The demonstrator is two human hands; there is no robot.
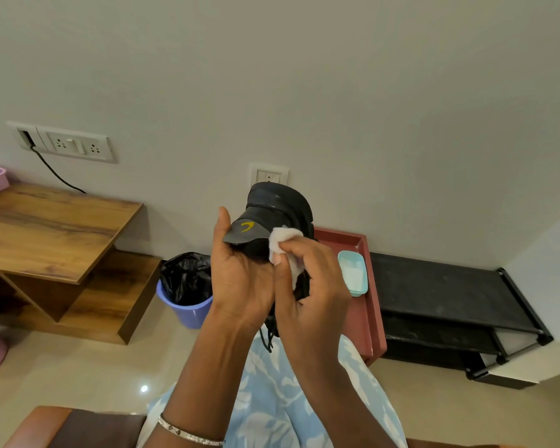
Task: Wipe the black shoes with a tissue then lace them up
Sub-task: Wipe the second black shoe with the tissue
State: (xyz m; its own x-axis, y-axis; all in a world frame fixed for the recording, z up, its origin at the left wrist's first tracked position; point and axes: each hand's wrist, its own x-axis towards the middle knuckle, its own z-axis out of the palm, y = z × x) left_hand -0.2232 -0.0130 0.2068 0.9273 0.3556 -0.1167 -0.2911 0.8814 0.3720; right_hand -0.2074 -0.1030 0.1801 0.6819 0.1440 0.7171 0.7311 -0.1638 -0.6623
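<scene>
1. At the centre of the head view, a black shoe [277, 211] is held up in front of the wall by the left hand [240, 276], whose fingers are closed around the shoe's underside while the thumb stands upright against its left edge.
2. The shoe is tipped so that its tongue, marked with a yellow logo, faces the camera just above the left palm; the rest of the upper rises behind and above both hands.
3. A white tissue [285, 245] is pinched in the right hand [311, 286] between thumb and fingers and is pressed against the shoe's right side, directly beside the tongue.
4. The two hands are touching each other at the palms, with the shoe's lower part hidden between them.
5. Black laces [268, 339] are seen hanging loose below the hands, over a lap covered in blue-and-white patterned cloth.
6. A silver bangle [188, 432] is worn on the left wrist.
7. Behind the right hand, a red tray [366, 305] is seen, with a pale blue dish [354, 273] lying in it.
8. To the left of the hands, a purple bin [188, 307] lined with a black bag stands on the floor, beside a wooden desk [55, 227].
9. To the right of the tray, a black shoe rack [450, 292] is set against the wall.
</scene>
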